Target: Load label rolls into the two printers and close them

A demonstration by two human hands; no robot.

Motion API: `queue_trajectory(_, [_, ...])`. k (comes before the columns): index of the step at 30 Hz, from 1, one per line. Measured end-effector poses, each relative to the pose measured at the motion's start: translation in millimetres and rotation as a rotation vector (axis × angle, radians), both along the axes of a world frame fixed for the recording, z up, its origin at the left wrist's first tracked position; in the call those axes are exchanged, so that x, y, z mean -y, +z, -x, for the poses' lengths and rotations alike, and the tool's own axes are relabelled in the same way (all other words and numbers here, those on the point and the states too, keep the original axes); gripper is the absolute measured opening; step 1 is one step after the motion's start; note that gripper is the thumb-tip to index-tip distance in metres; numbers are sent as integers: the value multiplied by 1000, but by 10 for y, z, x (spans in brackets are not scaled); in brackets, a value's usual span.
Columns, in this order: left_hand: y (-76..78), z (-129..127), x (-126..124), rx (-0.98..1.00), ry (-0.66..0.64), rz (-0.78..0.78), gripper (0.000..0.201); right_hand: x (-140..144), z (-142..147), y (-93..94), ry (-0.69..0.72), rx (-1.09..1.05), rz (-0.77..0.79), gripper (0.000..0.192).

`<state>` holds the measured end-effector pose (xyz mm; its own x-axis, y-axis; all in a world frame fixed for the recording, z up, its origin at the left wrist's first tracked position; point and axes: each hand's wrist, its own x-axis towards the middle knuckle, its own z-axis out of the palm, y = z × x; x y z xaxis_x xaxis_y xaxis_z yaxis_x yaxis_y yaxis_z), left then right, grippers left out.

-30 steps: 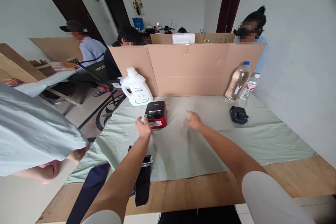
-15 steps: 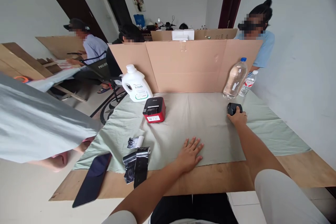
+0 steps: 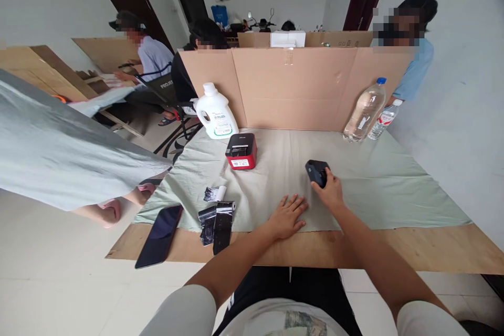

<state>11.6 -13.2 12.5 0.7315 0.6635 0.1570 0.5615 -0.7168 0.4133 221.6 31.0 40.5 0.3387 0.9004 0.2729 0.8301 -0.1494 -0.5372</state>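
Note:
My left hand [image 3: 287, 217] lies flat on the pale green cloth [image 3: 275, 168] near the front edge, fingers spread, holding nothing. To its right, my right hand [image 3: 329, 189] grips a small black boxy device [image 3: 317, 172], whose exact kind I cannot make out. Further back on the left sits a red and black label printer [image 3: 241, 152]. In front of the printer lie a small white-backed roll [image 3: 214, 193] with dark marks and black ribbon rolls [image 3: 224, 223], partly unrolled over the wooden board.
A dark phone or tablet [image 3: 159, 236] overhangs the wooden board [image 3: 378, 244] at front left. A white jug [image 3: 217, 114], a large clear bottle [image 3: 365, 110] and a smaller water bottle [image 3: 385, 119] stand before a cardboard screen [image 3: 291, 89]. Other people sit beyond; one stands close at left.
My right hand has brought the black device leftward and closer, toward my left hand. My left hand stays flat on the cloth. The camera view has shifted slightly.

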Motion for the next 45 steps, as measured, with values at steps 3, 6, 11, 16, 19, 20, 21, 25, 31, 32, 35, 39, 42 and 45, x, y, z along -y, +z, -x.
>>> queue_trajectory(3, [-16, 28, -47, 172, 196, 38, 40, 185, 393, -93, 18, 23, -41, 75])
queue_trajectory(6, [-41, 40, -170, 337, 377, 72, 44, 304, 668, -126, 18, 37, -43, 73])
queue_trajectory(11, [-63, -18, -351, 407, 428, 127, 56, 431, 907, -130, -27, 63, 10, 74])
queue_trajectory(16, [-123, -49, -361, 369, 461, 168, 60, 511, 935, -192, -14, 99, 12, 73])
queue_trajectory(19, [-108, -30, -357, 350, 491, 171, 58, 550, 887, -254, 54, 138, -19, 69])
queue_trajectory(20, [-84, -24, -363, 351, 496, 172, 55, 562, 860, -274, 78, 151, -36, 68])
queue_trajectory(21, [-51, -21, -374, 356, 501, 175, 51, 574, 826, -292, 104, 164, -56, 68])
queue_trajectory(25, [116, -47, -491, 455, 611, 324, 33, 603, 639, -331, 250, 223, -161, 62])
queue_trajectory(31, [279, -128, -752, 592, 758, 798, 32, 544, 428, -361, 319, 154, -293, 43])
queue_trajectory(32, [295, -130, -784, 594, 747, 821, 34, 528, 420, -371, 308, 135, -311, 41])
queue_trajectory(35, [332, -114, -850, 616, 721, 886, 41, 497, 424, -406, 297, 100, -348, 37])
queue_trajectory(39, [362, -81, -910, 705, 684, 1014, 55, 492, 435, -441, 277, 69, -343, 36])
queue_trajectory(42, [370, -77, -946, 761, 647, 1097, 65, 498, 435, -446, 272, 73, -313, 37])
queue_trajectory(45, [371, -97, -961, 778, 612, 1106, 69, 505, 439, -429, 266, 72, -288, 37])
